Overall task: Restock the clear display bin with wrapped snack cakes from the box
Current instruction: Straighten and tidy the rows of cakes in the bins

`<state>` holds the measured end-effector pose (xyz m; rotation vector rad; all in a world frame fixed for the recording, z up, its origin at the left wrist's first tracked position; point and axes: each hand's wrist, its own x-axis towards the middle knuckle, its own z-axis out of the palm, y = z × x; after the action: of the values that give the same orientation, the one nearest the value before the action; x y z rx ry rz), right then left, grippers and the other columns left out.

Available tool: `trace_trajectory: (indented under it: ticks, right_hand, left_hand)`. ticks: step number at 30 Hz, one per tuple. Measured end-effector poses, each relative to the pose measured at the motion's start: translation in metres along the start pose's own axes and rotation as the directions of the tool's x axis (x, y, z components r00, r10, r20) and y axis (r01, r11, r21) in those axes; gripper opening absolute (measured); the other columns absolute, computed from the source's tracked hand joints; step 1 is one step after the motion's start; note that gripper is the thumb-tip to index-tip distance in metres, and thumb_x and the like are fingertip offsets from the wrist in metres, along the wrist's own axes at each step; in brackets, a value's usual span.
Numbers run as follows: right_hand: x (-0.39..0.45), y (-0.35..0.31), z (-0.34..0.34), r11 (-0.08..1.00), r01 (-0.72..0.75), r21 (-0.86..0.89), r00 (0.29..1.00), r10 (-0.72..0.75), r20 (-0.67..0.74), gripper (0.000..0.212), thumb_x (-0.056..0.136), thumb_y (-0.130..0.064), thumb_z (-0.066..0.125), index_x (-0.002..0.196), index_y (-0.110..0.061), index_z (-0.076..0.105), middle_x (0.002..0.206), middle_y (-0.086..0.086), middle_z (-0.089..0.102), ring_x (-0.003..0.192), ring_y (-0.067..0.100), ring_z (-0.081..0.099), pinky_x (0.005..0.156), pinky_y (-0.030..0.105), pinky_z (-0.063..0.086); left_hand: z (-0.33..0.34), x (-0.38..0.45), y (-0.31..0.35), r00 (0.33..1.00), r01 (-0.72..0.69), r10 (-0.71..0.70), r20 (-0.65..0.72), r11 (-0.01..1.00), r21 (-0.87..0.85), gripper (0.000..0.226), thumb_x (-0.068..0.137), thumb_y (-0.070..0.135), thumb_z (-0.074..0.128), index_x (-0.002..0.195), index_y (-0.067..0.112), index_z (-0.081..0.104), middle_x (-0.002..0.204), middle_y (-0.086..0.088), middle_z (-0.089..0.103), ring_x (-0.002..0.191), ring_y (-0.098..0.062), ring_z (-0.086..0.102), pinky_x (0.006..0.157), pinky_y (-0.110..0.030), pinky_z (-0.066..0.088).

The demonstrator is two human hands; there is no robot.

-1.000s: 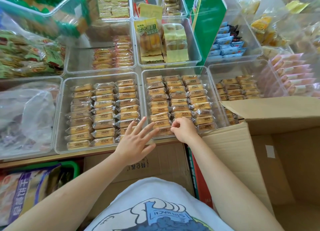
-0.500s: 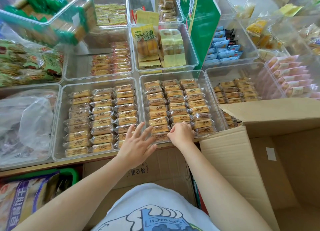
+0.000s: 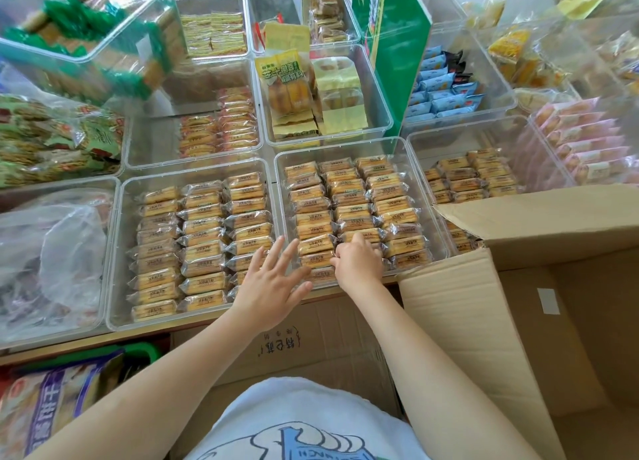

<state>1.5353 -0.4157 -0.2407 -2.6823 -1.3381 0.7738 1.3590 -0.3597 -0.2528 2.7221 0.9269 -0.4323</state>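
Observation:
The clear display bin (image 3: 345,147) in the middle holds three columns of wrapped snack cakes (image 3: 349,197) standing in tidy rows. My right hand (image 3: 358,264) is at the bin's near edge with its fingers curled round a wrapped cake in the front of the middle column. My left hand (image 3: 273,283) is just to the left, over the bin's near left corner, fingers spread and straight, holding nothing. The open cardboard box (image 3: 484,321) stands at my right; no cakes show in the part of its inside that I see.
A second clear bin (image 3: 119,252) of similar cakes sits to the left, and a part-filled one (image 3: 415,145) to the right behind the box flap (image 3: 536,214). More bins of snacks fill the back rows. Closed cartons (image 3: 311,349) stand below the shelf edge.
Both hands stay at the middle bin's near edge. My right hand's fingers have worked slightly deeper into the front row; my left hand remains spread beside it.

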Motion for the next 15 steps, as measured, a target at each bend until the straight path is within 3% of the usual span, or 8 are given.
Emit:
trace_trajectory:
  ticks: [4, 8, 11, 13, 15]
  right_hand:
    - [0.004, 0.004, -0.001, 0.980, -0.059, 0.188, 0.998, 0.053, 0.041, 0.021, 0.103, -0.024, 0.054, 0.102, -0.017, 0.074, 0.137, 0.007, 0.046, 0.120, 0.036, 0.047, 0.100, 0.042, 0.043]
    - [0.008, 0.012, -0.004, 0.948, -0.052, 0.315, 0.998, 0.035, 0.058, 0.020, 0.101, -0.025, 0.056, 0.096, -0.018, 0.074, 0.113, 0.004, 0.046, 0.110, 0.031, 0.054, 0.102, 0.044, 0.044]
    - [0.007, 0.013, -0.006, 0.970, -0.002, 0.244, 1.000, -0.005, 0.029, 0.021, 0.102, -0.024, 0.054, 0.102, -0.018, 0.075, 0.115, 0.005, 0.048, 0.112, 0.028, 0.051, 0.103, 0.041, 0.040]
    - [0.006, 0.012, -0.004, 0.987, 0.025, 0.157, 0.999, -0.028, 0.017, 0.022, 0.103, -0.025, 0.053, 0.107, -0.019, 0.074, 0.124, 0.007, 0.049, 0.118, 0.027, 0.048, 0.107, 0.041, 0.036]
    - [0.004, 0.011, 0.001, 0.997, 0.043, 0.069, 0.999, -0.045, 0.018, 0.023, 0.103, -0.027, 0.053, 0.110, -0.019, 0.073, 0.129, 0.006, 0.048, 0.124, 0.026, 0.044, 0.111, 0.043, 0.032]
  left_hand:
    - [0.001, -0.004, 0.001, 1.000, -0.010, 0.010, -0.005, 1.000, 0.016, 0.095, 0.084, 0.072, -0.029, 0.161, 0.038, 0.015, 0.171, -0.003, -0.005, 0.155, -0.026, -0.015, 0.124, -0.050, -0.005]
    - [0.001, -0.006, -0.007, 0.997, -0.023, 0.021, -0.079, 0.999, -0.027, 0.071, 0.101, 0.066, -0.003, 0.161, 0.036, 0.020, 0.169, 0.004, 0.014, 0.157, -0.028, 0.004, 0.125, -0.048, 0.002]
    - [0.003, -0.002, -0.007, 0.993, -0.074, 0.075, -0.086, 0.997, 0.024, 0.062, 0.107, 0.060, 0.009, 0.158, 0.033, 0.030, 0.165, 0.007, 0.026, 0.156, -0.032, 0.009, 0.122, -0.051, -0.001]
    - [0.006, 0.000, -0.003, 0.995, -0.088, 0.090, -0.037, 0.995, 0.051, 0.069, 0.104, 0.064, 0.001, 0.158, 0.032, 0.028, 0.165, 0.009, 0.023, 0.155, -0.032, -0.003, 0.122, -0.052, -0.009]
    - [0.009, 0.002, 0.000, 0.997, -0.082, 0.083, -0.009, 0.995, 0.062, 0.081, 0.095, 0.069, -0.016, 0.160, 0.033, 0.016, 0.165, 0.013, 0.006, 0.151, -0.029, -0.025, 0.120, -0.050, -0.021]
